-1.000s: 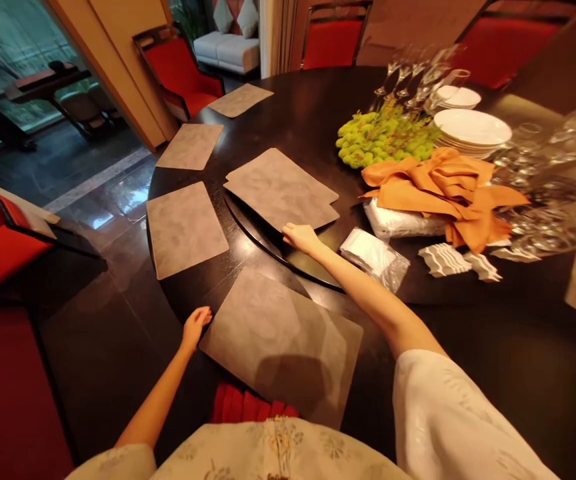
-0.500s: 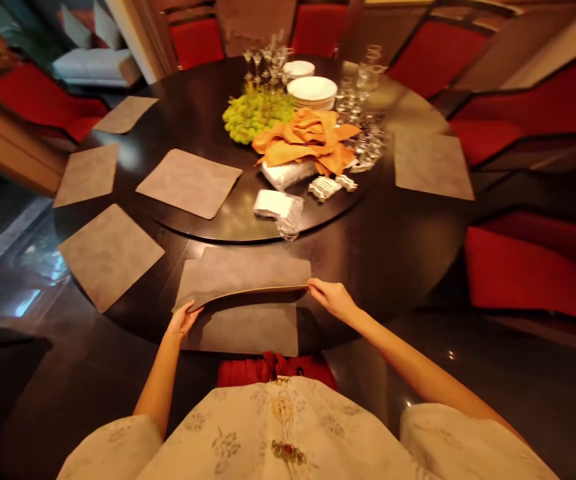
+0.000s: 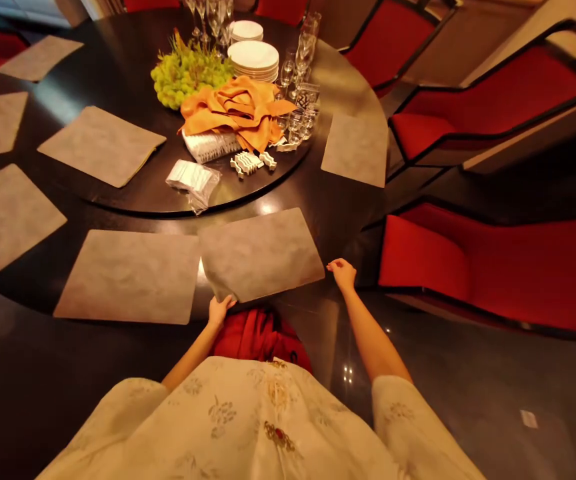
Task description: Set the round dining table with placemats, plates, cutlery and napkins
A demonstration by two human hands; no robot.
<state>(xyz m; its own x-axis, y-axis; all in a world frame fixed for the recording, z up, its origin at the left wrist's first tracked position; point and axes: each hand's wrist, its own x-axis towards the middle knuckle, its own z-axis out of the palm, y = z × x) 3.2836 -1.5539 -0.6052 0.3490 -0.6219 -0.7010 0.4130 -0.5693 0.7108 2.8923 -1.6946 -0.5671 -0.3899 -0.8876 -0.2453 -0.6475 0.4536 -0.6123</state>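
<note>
A grey rectangular placemat lies at the near edge of the round dark table, its near left corner bent up slightly. My left hand grips that corner between thumb and fingers. Just off the near right corner is my right hand, its fingers drawn together; a narrow gap seems to separate the fingertips from the mat. Left of this mat, another grey placemat lies flat, their edges close together.
A raised turntable holds stacked white plates, orange napkins, green decoration, glasses, white rests and a plastic-wrapped packet. More placemats lie around the rim. Red chairs stand on the right.
The view has shifted right. The placemat, previously raised between both hands over another mat, now lies to the right of that mat. My right hand has come off its corner.
</note>
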